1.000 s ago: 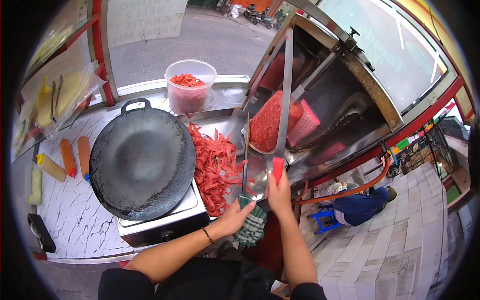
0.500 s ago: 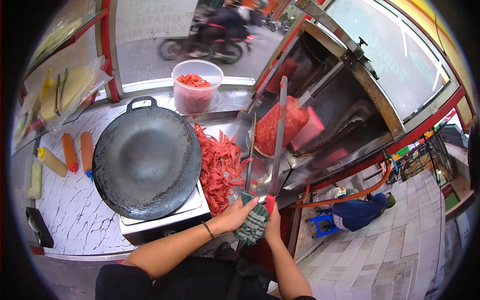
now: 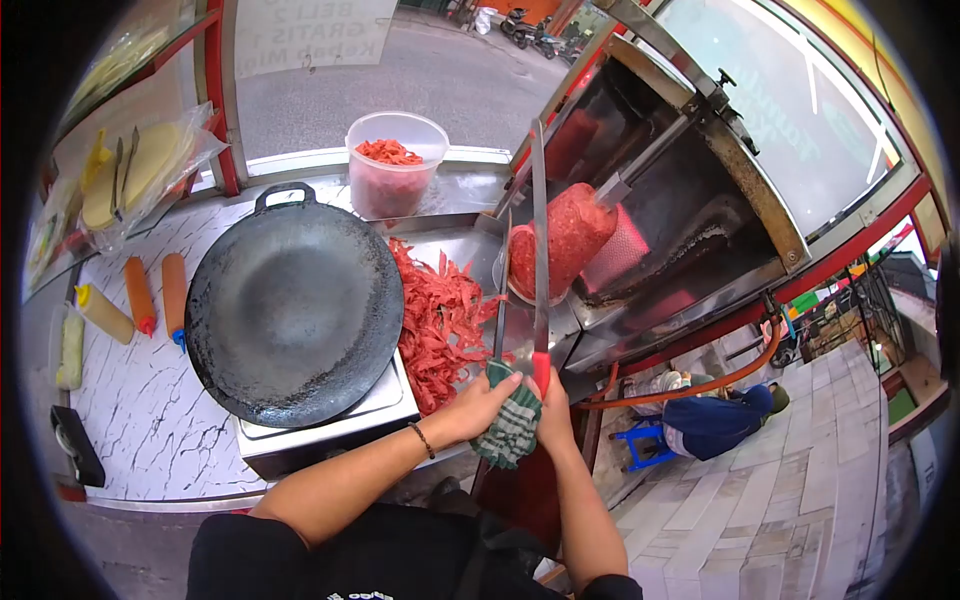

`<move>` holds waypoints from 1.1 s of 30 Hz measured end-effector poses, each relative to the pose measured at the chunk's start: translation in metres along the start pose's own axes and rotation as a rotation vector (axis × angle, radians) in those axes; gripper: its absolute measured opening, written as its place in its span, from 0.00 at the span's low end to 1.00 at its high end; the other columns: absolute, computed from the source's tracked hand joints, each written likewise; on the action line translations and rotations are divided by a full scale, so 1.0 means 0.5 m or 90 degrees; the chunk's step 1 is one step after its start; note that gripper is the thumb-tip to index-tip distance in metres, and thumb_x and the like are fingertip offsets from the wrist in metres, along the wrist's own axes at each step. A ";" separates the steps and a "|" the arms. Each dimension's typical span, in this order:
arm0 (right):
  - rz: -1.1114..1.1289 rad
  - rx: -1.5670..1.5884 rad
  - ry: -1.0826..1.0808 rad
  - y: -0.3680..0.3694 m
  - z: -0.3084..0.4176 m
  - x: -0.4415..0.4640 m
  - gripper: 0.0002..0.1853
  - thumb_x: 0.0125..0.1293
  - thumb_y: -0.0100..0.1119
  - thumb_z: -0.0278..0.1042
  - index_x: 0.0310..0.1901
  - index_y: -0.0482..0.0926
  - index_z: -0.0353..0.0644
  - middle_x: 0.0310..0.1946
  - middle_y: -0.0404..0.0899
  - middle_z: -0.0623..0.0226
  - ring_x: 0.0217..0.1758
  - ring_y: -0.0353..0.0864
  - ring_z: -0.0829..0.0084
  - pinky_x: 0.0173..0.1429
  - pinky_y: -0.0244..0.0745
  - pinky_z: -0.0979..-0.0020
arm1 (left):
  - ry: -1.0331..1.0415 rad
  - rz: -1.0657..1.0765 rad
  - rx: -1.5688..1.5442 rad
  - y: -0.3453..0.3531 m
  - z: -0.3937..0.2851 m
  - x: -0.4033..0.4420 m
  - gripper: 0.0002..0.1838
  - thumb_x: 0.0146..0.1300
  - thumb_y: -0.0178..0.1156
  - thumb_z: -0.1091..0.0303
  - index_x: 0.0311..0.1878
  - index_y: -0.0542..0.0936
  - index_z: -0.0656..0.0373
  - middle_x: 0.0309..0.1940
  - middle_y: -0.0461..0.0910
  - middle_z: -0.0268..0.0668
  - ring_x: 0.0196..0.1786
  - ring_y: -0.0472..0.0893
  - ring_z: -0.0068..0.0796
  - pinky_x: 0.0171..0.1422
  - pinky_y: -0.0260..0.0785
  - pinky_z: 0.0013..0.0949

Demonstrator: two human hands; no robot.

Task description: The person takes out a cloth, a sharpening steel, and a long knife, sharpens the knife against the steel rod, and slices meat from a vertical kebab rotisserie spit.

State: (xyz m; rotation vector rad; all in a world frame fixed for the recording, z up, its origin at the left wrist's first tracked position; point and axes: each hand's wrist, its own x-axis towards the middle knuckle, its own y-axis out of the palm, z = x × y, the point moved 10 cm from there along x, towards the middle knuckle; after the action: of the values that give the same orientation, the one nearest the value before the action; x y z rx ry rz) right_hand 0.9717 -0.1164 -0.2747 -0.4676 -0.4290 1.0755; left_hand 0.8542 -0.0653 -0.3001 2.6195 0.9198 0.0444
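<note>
My left hand (image 3: 478, 408) is closed round a green checked cloth (image 3: 508, 425) wrapped on the handle of a thin dark metal tool (image 3: 500, 325). Beside it, my right hand (image 3: 553, 412) grips the red handle of a long knife (image 3: 541, 250), whose blade points up and away from me. That blade passes in front of the red meat cone (image 3: 565, 240) on the spit (image 3: 655, 160). The lower part of the cone rests near a round metal plate. Shaved red meat strips (image 3: 440, 335) lie heaped in the metal tray (image 3: 450, 228) left of the tool.
A black wok (image 3: 295, 310) sits on a stove (image 3: 330, 430) at left. Sauce bottles (image 3: 138, 295) lie on the marbled counter (image 3: 130, 430). Behind the tray stands a clear tub (image 3: 398, 165) with meat strips. A person in blue (image 3: 715, 422) is at lower right, beyond the orange hose (image 3: 700, 388).
The knife has swung left across the meat cone and its handle has come close to the cloth. A motorcycle that was passing outside is gone.
</note>
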 end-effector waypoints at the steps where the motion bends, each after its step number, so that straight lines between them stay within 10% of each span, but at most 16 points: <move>1: -0.001 0.002 0.000 0.004 -0.024 -0.007 0.17 0.68 0.47 0.22 0.58 0.69 0.39 0.40 0.80 0.44 0.48 0.81 0.45 0.48 0.74 0.59 | -0.001 0.000 0.005 0.002 -0.004 0.000 0.19 0.76 0.47 0.52 0.44 0.77 0.61 0.35 0.80 0.29 0.38 0.77 0.17 0.45 0.72 0.27; 27: 0.086 -0.327 0.016 -0.270 0.036 -0.223 0.13 0.69 0.56 0.40 0.44 0.72 0.38 0.38 0.79 0.43 0.45 0.78 0.39 0.45 0.72 0.52 | -0.171 0.125 -0.547 -0.030 -0.038 0.042 0.30 0.72 0.45 0.40 0.41 0.81 0.61 0.35 0.85 0.40 0.33 0.85 0.34 0.39 0.80 0.36; 33: 0.168 -0.425 0.218 -0.390 0.071 -0.247 0.12 0.66 0.59 0.38 0.43 0.72 0.38 0.34 0.78 0.42 0.42 0.76 0.37 0.43 0.70 0.50 | -0.183 0.107 -0.500 -0.044 -0.026 0.032 0.25 0.72 0.49 0.44 0.40 0.82 0.59 0.36 0.85 0.39 0.35 0.85 0.34 0.40 0.81 0.37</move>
State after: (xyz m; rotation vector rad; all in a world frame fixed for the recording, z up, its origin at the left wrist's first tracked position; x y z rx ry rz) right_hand 1.0435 -0.3000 -0.1497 -1.3087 -0.4220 1.0630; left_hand 0.8518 -0.0354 -0.2968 1.8930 0.4463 0.0555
